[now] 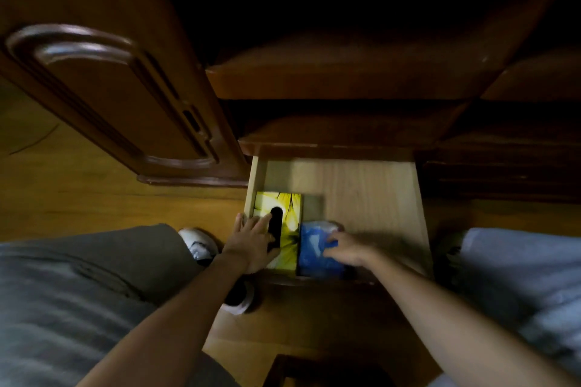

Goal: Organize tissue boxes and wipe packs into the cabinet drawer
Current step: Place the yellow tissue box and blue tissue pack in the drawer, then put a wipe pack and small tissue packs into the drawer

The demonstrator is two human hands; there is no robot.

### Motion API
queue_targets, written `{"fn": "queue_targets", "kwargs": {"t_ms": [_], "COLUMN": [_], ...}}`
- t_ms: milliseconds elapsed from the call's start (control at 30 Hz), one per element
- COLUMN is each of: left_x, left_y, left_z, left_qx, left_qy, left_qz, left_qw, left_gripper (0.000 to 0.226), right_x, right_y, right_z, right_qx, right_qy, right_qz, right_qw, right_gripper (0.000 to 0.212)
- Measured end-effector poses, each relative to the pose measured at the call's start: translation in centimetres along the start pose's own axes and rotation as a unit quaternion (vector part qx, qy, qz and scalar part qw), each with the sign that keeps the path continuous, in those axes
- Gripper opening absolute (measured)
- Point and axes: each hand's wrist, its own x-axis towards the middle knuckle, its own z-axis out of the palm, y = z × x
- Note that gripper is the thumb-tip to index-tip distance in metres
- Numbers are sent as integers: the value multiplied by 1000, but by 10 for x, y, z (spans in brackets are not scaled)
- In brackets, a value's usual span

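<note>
The person is seating two items at the drawer's (374, 185) front-left corner — left hand (251, 239) resting flat-fingered on the yellow box (290, 214), right hand (347, 248) gripping the blue pack (314, 256) just beside it — likely needing a snug push next.

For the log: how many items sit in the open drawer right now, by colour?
Yellow tissue box, under the left hand: 1
Blue wipe pack, gripped by the right hand: 1
Total in the drawer: 2
</note>
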Motion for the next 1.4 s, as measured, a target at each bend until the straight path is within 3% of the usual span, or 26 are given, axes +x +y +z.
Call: {"fn": "queue_targets", "kwargs": {"t_ms": [100,200,300,400,433,500,533,600,700,767,867,967,1167,1300,1400], "left_x": [-1,-22,-62,-89,-90,-82,-73,-47,-3,23,48,51,48,43,30], "left_y": [-5,-8,-7,-6,-7,-6,-5,-5,-6,-7,-11,-13,-13,-7,0], "left_z": [-68,-168,-269,-363,-391,-437,-457,-490,-517,-517,-511,-514,-515,-516,-508], "left_qx": [-66,-40,-55,-60,-55,-63,-73,-88,-73,-80,-53,2,-55,-79,-99], "left_qy": [37,264,526,664,683,687,673,613,480,417,421,449,448,434,439], "left_qz": [-12,-1,70,124,125,103,86,55,31,26,12,-22,-1,-6,6], "left_qw": [997,964,846,735,717,717,731,783,874,905,906,893,892,897,893], "left_gripper": [46,34,24,14,12,13,17,28,53,62,69,80,94,77,68], "right_x": [-24,-73,-145,-199,-212,-228,-231,-229,-207,-190,-166,-145,-129,-148,-171], "right_y": [-36,-94,-153,-200,-214,-239,-251,-270,-286,-289,-292,-296,-299,-292,-277], "right_z": [-48,-119,-187,-245,-263,-296,-311,-342,-389,-420,-456,-478,-484,-465,-439], "right_qx": [-9,-21,-72,-71,-66,-61,-67,-100,-159,-164,-141,-160,-253,-294,-285], "right_qy": [73,241,465,579,606,642,653,656,622,590,535,497,522,523,503], "right_qz": [-52,-191,-344,-443,-457,-462,-451,-403,-299,-228,-162,-126,-79,-105,-156], "right_qw": [996,951,813,681,648,609,605,630,706,757,817,844,811,793,801], "right_gripper": [41,21,13,10,10,14,17,18,31,54,82,90,78,71,62]}}
